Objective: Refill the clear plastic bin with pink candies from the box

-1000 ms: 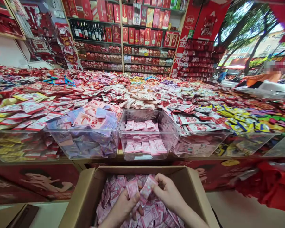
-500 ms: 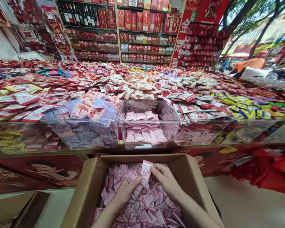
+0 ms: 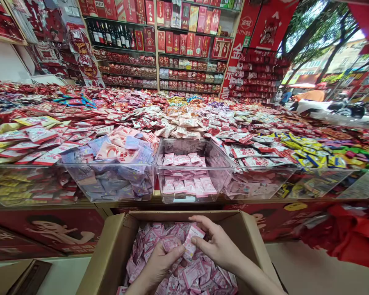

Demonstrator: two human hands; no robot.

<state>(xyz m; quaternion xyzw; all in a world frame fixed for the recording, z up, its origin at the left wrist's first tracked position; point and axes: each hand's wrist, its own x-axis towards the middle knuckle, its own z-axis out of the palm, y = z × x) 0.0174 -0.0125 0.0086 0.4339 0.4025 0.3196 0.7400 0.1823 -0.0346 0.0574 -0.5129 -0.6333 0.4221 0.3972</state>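
Over an open cardboard box [image 3: 110, 246] of small pink candy packets [image 3: 197, 272], both my hands are close together. My left hand [image 3: 162, 260] is closed on pink candy packets, its thumb pressing near the lower end of one packet. That packet, a pink and white candy packet [image 3: 193, 237], stands tilted between my two hands. My right hand [image 3: 217, 243] has its thumb on the packet's upper part, while the index finger is stretched out above it. The other fingertips of my right hand are partly hidden behind the packet.
Behind the box, a clear plastic bin [image 3: 190, 198] holds rows of pink packets. Bins of purple packets [image 3: 119, 180] and red-white packets [image 3: 249, 151] flank it. Red bags [image 3: 350, 237] hang at right. A brown carton [image 3: 15, 274] lies at lower left.
The packet between my hands has tilted further to the right and sits lower in view. My right index finger has lifted and straightened. The camera has tipped up slightly.
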